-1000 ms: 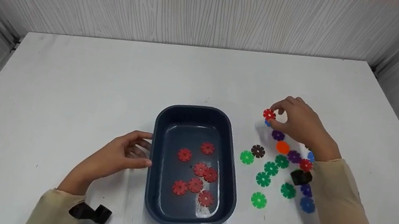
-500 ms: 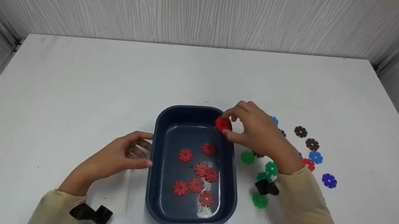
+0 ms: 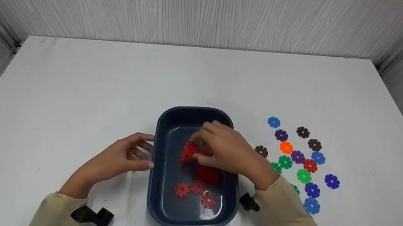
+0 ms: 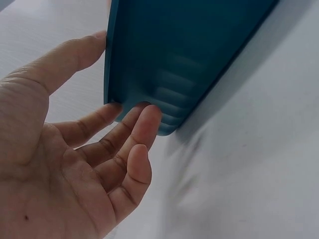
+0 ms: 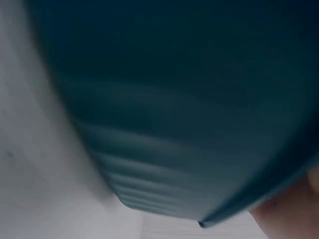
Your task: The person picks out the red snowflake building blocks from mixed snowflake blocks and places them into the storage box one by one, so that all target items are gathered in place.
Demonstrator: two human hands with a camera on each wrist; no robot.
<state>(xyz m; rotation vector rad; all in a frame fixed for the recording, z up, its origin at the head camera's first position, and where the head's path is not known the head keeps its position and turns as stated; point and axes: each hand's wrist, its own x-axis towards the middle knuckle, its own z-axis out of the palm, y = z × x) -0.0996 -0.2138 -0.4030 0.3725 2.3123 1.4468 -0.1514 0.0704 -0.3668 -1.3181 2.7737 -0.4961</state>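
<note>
A dark blue plastic tub point(image 3: 166, 206) stands on the white table with several red notched plastic discs point(image 3: 182, 189) lying inside. My right hand point(image 3: 230, 151) reaches over the tub's right side and pinches a red disc point(image 3: 190, 148) between thumb and fingers, just above its floor. Part of that hand hides discs beneath it. Against the tub's left wall rests my left hand point(image 3: 121, 157). In the left wrist view the left thumb point(image 4: 79, 55) touches the rim, while loosely bent fingers touch the outer wall. The right wrist view shows mostly the tub's outer wall point(image 5: 149, 124).
Right of the tub, several notched discs lie spread on the table: blue point(image 3: 273, 122), purple point(image 3: 281, 135), orange point(image 3: 286, 147), green point(image 3: 304, 176), brown point(image 3: 303, 132) and one red point(image 3: 310, 165). The right sleeve point(image 3: 290, 220) covers some of them. A pale wood-grain panel point(image 3: 204, 5) rises behind the table.
My right hand has carried the red disc leftward from the scattered pieces, over the tub's right rim and down inside. The left hand has stayed against the tub.
</note>
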